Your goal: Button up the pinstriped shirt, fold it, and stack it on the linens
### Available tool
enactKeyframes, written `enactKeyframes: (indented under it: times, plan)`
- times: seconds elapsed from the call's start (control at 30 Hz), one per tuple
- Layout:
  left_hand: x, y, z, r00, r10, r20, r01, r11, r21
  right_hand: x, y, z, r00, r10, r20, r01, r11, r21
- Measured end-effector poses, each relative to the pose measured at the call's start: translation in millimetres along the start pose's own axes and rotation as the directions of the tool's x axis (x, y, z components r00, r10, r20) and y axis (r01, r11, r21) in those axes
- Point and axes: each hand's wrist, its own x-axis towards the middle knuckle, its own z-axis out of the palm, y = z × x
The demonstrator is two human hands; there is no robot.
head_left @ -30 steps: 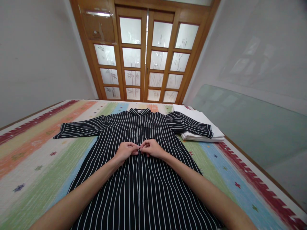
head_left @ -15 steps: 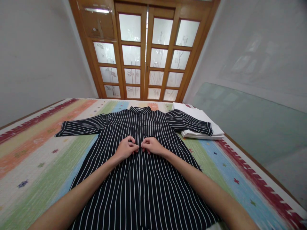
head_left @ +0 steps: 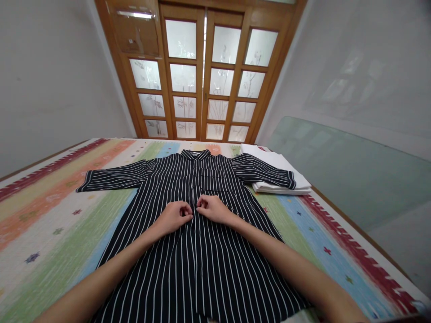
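A black shirt with thin white stripes (head_left: 188,260) lies flat and face up on a striped, many-coloured cover (head_left: 50,211), collar at the far end and both short sleeves spread out. My left hand (head_left: 173,216) and my right hand (head_left: 210,208) rest side by side on the shirt's front placket at chest height. Both have their fingers curled and pinched at the cloth near the button line. Any button between the fingertips is too small to make out.
A folded stack of white cloth (head_left: 279,179) lies at the far right, under the shirt's right sleeve. A pale green glass pane (head_left: 353,175) leans along the right wall. Wooden doors with frosted panes (head_left: 202,76) stand beyond the far edge.
My left hand has slid a little toward me and to the left, so a small gap has opened between the two hands. The shirt lies as before.
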Motion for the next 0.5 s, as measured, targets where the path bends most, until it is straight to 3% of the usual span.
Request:
enactKeyframes:
  times: [0.1, 0.27, 0.37, 0.5]
  plan:
    - [-14.4, 3.0, 0.2, 0.998, 0.042, 0.052, -0.045, 0.997, 0.061, -12.7, -12.7, 1.1, 0.994, 0.010, 0.113, -0.012, 1.000, 0.018]
    - [-29.4, 9.4, 0.6, 0.988, 0.122, 0.099, -0.132, 0.986, 0.099, -29.3, -28.3, 1.6, 0.932, 0.127, 0.340, -0.144, 0.989, 0.025]
    - [-32.5, 12.3, 1.2, 0.980, 0.153, 0.125, -0.167, 0.979, 0.117, -32.7, -32.1, 2.9, 0.936, 0.164, 0.313, -0.160, 0.986, -0.037]
    - [-34.4, 13.6, 2.8, 0.977, 0.195, 0.090, -0.204, 0.974, 0.102, -33.0, -32.2, 9.3, 0.969, 0.154, 0.193, -0.119, 0.976, -0.181]
